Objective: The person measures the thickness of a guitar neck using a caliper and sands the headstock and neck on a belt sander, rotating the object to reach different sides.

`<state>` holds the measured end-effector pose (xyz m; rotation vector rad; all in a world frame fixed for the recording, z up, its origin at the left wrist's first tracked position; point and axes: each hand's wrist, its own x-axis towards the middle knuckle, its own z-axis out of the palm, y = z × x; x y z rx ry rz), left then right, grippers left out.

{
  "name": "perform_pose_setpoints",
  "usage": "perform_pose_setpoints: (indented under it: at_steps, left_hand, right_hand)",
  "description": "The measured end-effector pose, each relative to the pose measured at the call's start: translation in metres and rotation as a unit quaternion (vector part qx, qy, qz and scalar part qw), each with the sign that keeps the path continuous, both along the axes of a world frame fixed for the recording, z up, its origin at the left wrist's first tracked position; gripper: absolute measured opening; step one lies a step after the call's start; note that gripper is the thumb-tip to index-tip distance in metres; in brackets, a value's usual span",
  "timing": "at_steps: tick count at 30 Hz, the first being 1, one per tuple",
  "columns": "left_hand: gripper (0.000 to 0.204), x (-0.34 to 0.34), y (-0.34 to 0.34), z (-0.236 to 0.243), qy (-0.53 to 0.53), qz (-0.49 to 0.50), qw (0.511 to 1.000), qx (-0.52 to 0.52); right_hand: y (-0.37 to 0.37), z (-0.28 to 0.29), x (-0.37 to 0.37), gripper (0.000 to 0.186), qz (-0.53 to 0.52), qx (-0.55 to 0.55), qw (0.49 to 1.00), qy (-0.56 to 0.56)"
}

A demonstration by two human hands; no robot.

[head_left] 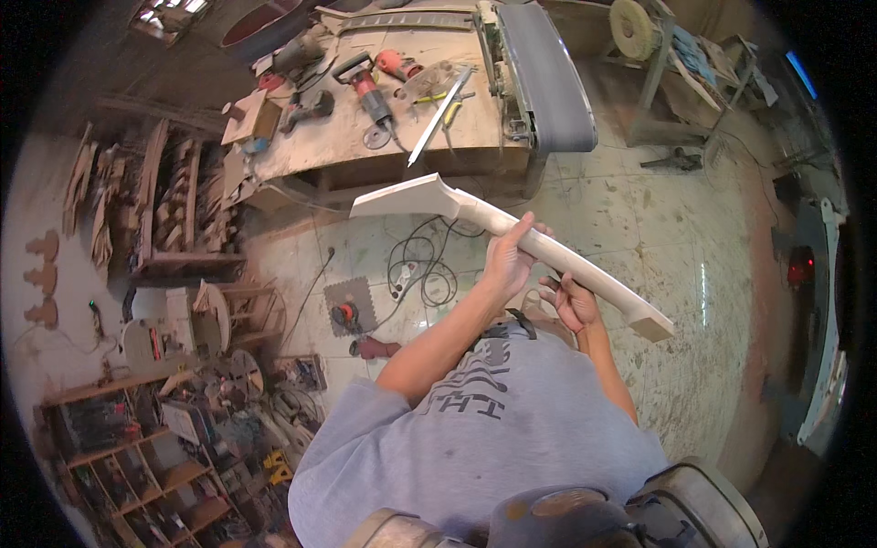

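Note:
A pale wooden guitar neck (548,248) lies slantwise across the front of my body, off the floor. Its broad, flat headstock (402,196) points to the far left, and the blocky heel end (652,325) is at the near right. My left hand (513,256) is wrapped around the shaft near its middle, thumb on top. My right hand (575,303) is at the near edge of the shaft, closer to the heel. Its fingers are curled; a small dark patch shows by the fingertips, too small to make out.
Beyond the neck stands a dusty workbench (315,155) with an angle grinder (370,99), a cordless drill (309,110) and a belt sander (546,82). A coiled black cable (422,274) and an orange sander (345,316) are on the floor. Shelves (137,466) crowd the left.

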<state>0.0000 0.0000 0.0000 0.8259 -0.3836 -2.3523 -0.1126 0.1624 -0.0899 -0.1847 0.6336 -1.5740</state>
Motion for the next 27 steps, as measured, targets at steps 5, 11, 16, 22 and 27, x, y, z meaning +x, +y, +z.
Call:
perform_pose_setpoints:
  at_steps: [5,11,16,22,27]
  left_hand:
    - [0.031,-0.009,0.002,0.005,-0.069,0.105,0.991,-0.035]
    - [0.035,0.015,-0.006,0.005,-0.075,0.152,0.978,-0.121]
    - [0.032,0.037,-0.012,-0.002,-0.024,0.167,0.973,-0.159]
    - [0.03,0.034,-0.008,0.012,-0.001,0.16,0.974,-0.161]
    - [0.028,0.026,-0.002,0.01,0.007,0.145,0.975,-0.169]
  right_hand:
    - [0.023,0.014,-0.006,0.051,0.139,0.133,0.979,0.061]
    - [0.095,0.002,-0.046,0.048,0.206,0.191,0.938,0.204]
    - [0.165,-0.041,-0.081,0.041,0.119,0.286,0.928,0.205]
    - [0.182,-0.057,-0.106,0.039,0.012,0.346,0.912,0.221]
    - [0.172,-0.073,-0.115,0.035,-0.045,0.347,0.91,0.223]
